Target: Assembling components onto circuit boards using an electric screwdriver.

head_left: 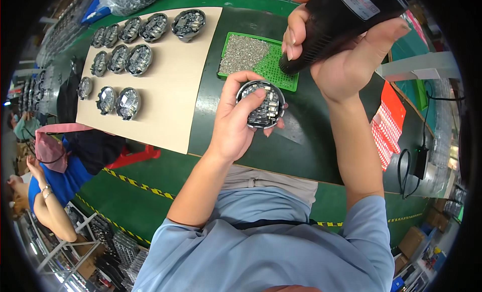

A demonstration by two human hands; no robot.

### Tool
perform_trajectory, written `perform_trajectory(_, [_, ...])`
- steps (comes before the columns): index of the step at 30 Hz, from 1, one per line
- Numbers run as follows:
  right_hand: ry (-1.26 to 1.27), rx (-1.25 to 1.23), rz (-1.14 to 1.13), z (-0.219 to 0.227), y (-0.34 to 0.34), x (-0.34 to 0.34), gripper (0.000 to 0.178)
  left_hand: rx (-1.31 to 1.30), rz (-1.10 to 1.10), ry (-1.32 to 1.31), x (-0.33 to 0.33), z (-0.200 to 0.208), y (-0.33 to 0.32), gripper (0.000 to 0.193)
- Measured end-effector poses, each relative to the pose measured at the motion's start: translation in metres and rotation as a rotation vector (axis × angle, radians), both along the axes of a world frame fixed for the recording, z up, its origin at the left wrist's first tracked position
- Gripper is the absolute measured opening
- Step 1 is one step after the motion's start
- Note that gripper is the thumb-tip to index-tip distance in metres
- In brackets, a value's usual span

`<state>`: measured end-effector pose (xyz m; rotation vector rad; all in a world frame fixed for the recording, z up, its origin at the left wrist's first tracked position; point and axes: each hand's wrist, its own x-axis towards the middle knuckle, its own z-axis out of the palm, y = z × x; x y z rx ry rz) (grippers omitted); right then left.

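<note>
My left hand grips a round circuit-board assembly in a silver-rimmed housing, with the thumb pressed on the board. Dark components and pale connectors cover its upper face. Up at the right, my right hand is wrapped round a black electric screwdriver with a label and vent slots. Its narrower end points down left, over the right part of a green perforated tray. Small metal screws are heaped in the tray's left half. Whether the tool's tip touches anything is hidden.
On a beige sheet at the left stand several more round assemblies in rows. Red-and-white sheet material lies right, near a black cable. A grey post rises there. Another person in blue is at the left.
</note>
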<state>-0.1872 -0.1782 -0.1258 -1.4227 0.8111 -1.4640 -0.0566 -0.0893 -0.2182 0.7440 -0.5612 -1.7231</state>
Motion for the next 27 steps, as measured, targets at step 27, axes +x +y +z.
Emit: perform_trajectory(27, [-0.171,0.071,0.495,0.043,0.042,-0.01,0.124,0.012,-0.01,-0.024,0.001,-0.003,0.001,0.024])
